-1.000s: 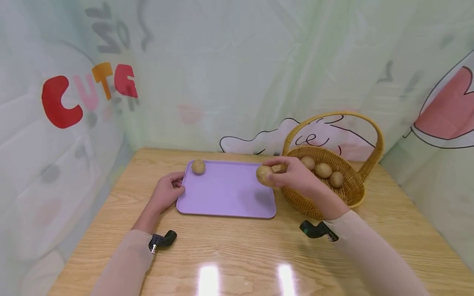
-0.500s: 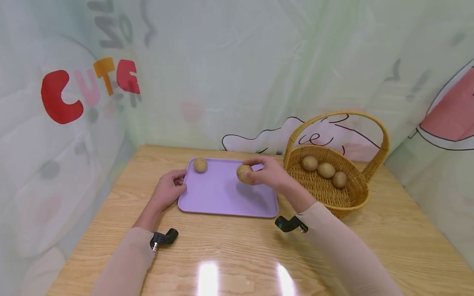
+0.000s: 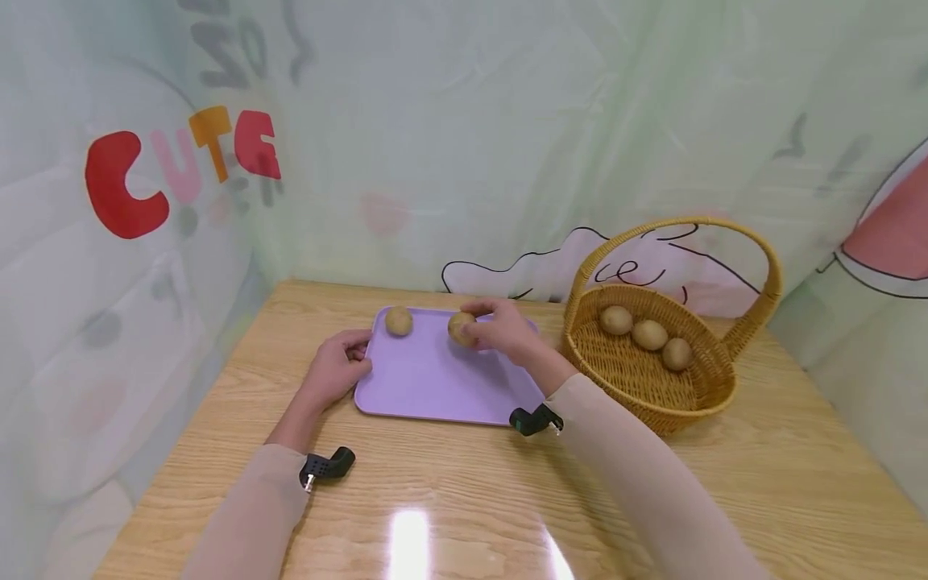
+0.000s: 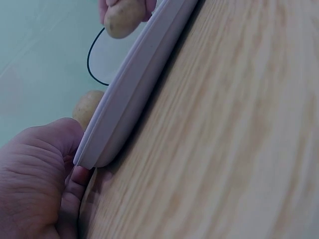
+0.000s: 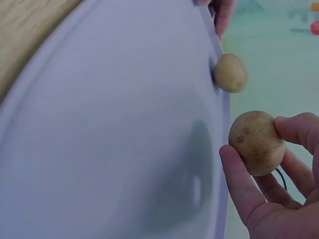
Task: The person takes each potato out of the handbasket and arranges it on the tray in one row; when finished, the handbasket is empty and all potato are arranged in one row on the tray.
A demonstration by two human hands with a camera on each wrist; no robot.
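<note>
A small round potato (image 3: 460, 329) is held between the thumb and fingers of my right hand (image 3: 505, 330). The right wrist view has this potato (image 5: 256, 142) raised over the lilac tray (image 3: 435, 387), with a shadow below. Another potato (image 3: 399, 321) lies in the tray's far left corner. My left hand (image 3: 335, 370) grips the tray's left edge. Seen from the left wrist, its thumb is at the rim (image 4: 92, 149) and its fingers are beneath.
To the right of the tray stands a wicker basket (image 3: 670, 420) with a tall arched handle (image 3: 772, 278). Inside it are 3 potatoes (image 3: 649, 335). The wooden table (image 3: 464, 515) ends at a printed curtain (image 3: 406, 161) behind and at the sides.
My right hand has carried the potato leftward from beside the basket to above the tray's far middle part. My left hand has kept its grip on the tray edge. The head view has shifted slightly.
</note>
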